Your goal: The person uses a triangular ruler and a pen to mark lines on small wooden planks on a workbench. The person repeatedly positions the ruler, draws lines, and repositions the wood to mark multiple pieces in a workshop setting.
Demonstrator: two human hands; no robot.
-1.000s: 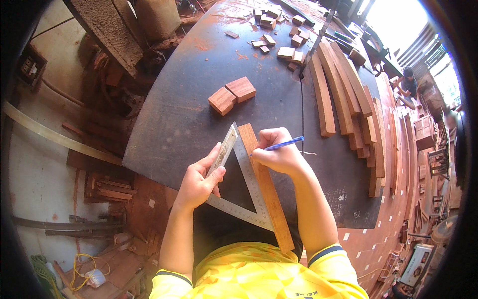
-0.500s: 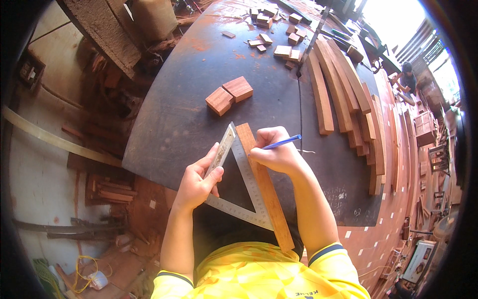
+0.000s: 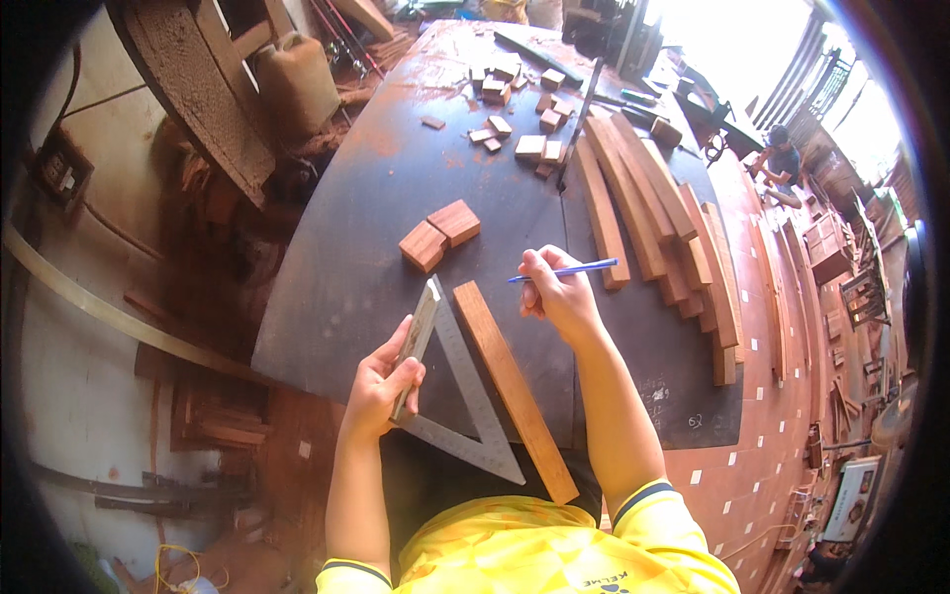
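My left hand (image 3: pixel 384 384) is closed around the thick edge of a metal triangle square (image 3: pixel 465 416), holding it tilted above the dark table. Just right of the square lies a reddish-brown wooden strip (image 3: pixel 515 391), a narrow gap between them; its near end reaches past the table edge toward my body. My right hand (image 3: pixel 556 292) pinches a blue pen (image 3: pixel 584 267), raised to the right of the strip's far end, its tip pointing left and touching nothing. Beyond the square sit two short wooden blocks (image 3: pixel 440 235) side by side.
Long wooden strips (image 3: pixel 653 213) lie stacked along the right of the dark table (image 3: pixel 327 257). Small wood offcuts (image 3: pixel 495 91) are scattered at its far end. A person (image 3: pixel 780 163) is at the far right. A tan jerrycan (image 3: pixel 297 79) stands at the far left.
My right hand with the pen has lifted off the strip and moved right. The square has come away leftward from the strip's edge. The whole view has shifted slightly.
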